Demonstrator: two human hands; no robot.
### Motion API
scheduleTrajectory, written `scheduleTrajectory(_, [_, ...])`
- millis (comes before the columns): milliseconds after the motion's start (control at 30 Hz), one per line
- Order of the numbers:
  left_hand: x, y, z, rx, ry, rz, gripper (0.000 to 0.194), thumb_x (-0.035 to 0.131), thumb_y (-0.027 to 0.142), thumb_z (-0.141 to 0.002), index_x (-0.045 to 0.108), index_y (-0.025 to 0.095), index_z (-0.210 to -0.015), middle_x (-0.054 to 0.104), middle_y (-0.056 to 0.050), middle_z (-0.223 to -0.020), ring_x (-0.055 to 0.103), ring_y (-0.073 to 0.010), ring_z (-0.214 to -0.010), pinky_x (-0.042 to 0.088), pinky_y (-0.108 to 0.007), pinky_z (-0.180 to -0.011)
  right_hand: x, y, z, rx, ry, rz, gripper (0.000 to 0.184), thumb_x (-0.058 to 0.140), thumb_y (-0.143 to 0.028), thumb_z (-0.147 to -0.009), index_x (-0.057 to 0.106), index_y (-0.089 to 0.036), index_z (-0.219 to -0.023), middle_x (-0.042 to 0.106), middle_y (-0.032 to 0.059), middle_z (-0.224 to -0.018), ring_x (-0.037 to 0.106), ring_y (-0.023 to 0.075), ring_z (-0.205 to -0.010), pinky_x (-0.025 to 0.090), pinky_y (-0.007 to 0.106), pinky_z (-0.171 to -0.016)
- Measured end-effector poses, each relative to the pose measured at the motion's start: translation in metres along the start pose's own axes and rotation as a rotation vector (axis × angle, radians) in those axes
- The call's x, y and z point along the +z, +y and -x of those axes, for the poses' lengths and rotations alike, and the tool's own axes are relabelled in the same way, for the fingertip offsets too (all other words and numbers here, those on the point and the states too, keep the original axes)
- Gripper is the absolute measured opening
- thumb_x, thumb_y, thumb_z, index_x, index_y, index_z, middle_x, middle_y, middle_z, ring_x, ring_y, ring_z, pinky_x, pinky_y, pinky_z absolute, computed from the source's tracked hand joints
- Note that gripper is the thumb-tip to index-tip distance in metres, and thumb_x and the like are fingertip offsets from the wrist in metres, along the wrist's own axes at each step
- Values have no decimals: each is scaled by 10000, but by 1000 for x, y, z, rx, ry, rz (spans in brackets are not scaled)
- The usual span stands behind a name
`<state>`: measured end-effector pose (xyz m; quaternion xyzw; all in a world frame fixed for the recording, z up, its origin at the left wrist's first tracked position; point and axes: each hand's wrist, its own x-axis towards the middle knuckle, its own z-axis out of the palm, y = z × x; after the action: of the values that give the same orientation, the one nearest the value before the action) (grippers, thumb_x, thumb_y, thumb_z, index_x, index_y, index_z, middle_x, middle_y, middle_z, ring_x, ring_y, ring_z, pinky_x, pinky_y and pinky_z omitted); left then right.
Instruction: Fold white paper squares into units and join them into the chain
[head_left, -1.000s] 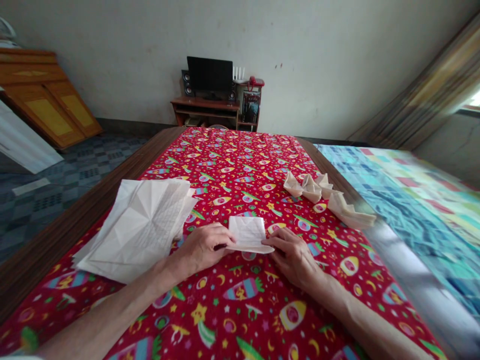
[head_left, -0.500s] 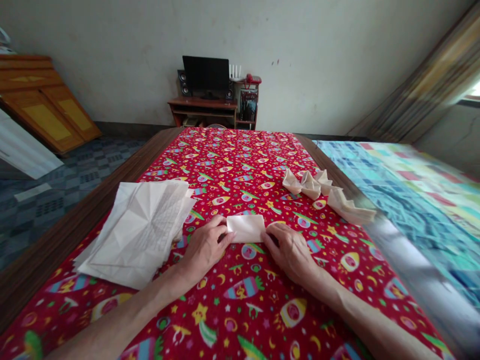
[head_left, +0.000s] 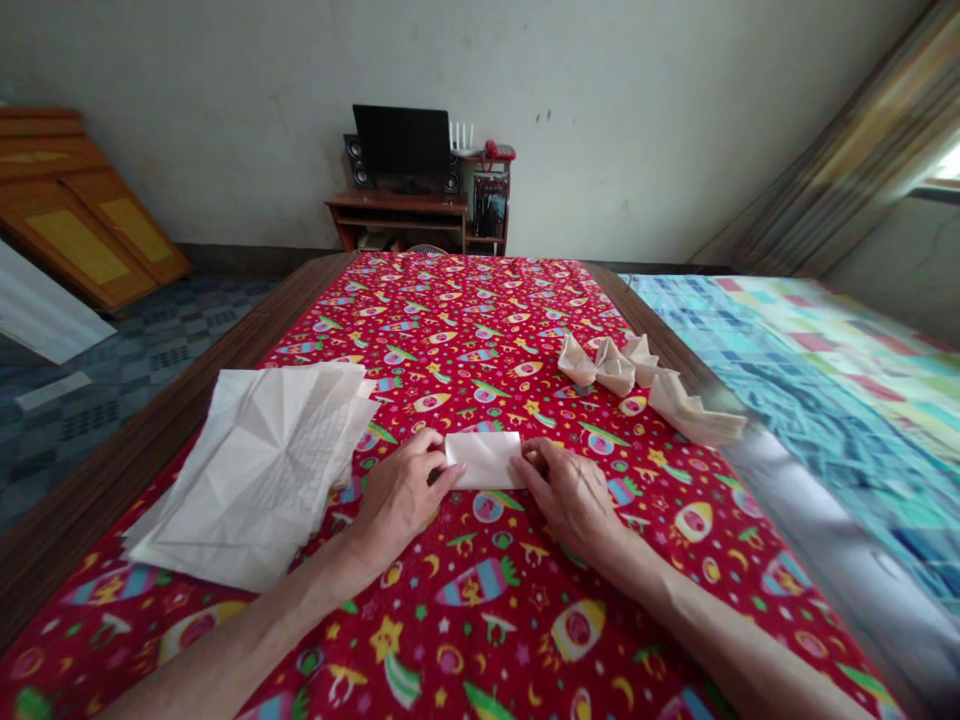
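Note:
A small folded sheet of white paper (head_left: 484, 460) lies as a flat rectangle near the middle of the red patterned cloth. Its left end is pinched between the thumb and fingers of my left hand (head_left: 405, 485). At the opposite end, my right hand (head_left: 568, 492) grips it the same way, thumb on top near the lower corner. To the left rests a stack of creased paper sheets (head_left: 259, 460). Folded paper pieces (head_left: 615, 368) stand in a cluster on the right, beside a nested row of similar folded paper (head_left: 690, 410).
The cloth (head_left: 480, 620) covers a dark wooden table (head_left: 112, 500). A bed (head_left: 810, 400) adjoins on the right. Behind the table stand a desk (head_left: 397, 205) with a monitor (head_left: 401, 148) and a red telephone (head_left: 499, 152). An orange cabinet (head_left: 90, 215) is at the left.
The paper's near edge has been folded up, turning a taller piece with printed lines into a plain, flatter rectangle. Both hands stay at its ends. The view has shifted slightly.

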<state>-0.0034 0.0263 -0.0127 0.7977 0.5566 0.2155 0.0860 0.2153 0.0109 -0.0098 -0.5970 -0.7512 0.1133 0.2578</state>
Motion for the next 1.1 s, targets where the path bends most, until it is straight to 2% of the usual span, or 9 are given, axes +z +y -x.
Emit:
scheduleTrajectory(267, [1, -4, 1, 28, -13, 87, 280, 538, 376, -895, 622, 194, -699, 595, 10, -967, 598, -110, -751, 410, -234, -660, 0, 1, -5, 62, -40, 11, 291, 492, -402, -910, 519, -206, -696, 567, -43, -589, 503, 95, -523, 249, 228, -519])
scheduleTrajectory(367, [0, -4, 0, 27, -19, 104, 256, 560, 364, -882, 624, 196, -700, 602, 14, -976, 606, -112, -779, 414, -230, -678, 0, 2, -4, 27, -46, 33, 305, 490, -375, -908, 508, -198, -660, 554, -38, -577, 484, 90, -515, 239, 227, -520])
scheduleTrajectory(500, [-1, 0, 0, -21, -18, 44, 283, 609, 383, -842, 594, 187, -639, 593, 22, -857, 589, -107, -710, 385, -231, -597, 0, -1, -1, -65, -25, 129, 287, 479, -339, -910, 514, -189, -667, 571, -15, -627, 487, 98, -550, 240, 238, -540])
scheduleTrajectory(600, [-1, 3, 0, -33, -20, -6, 309, 612, 401, -836, 578, 184, -618, 564, 23, -782, 573, -109, -676, 361, -236, -561, -1, -4, -1, -76, -22, 179, 278, 465, -314, -917, 515, -187, -674, 577, -8, -638, 488, 103, -556, 240, 246, -547])
scheduleTrajectory(1100, [0, 2, -1, -11, 7, -124, 324, 561, 411, -875, 563, 190, -638, 578, 21, -790, 578, -123, -691, 342, -263, -580, 2, -3, -2, -116, -19, 244, 240, 429, -279, -928, 510, -186, -723, 593, 13, -682, 536, 126, -609, 261, 258, -587])
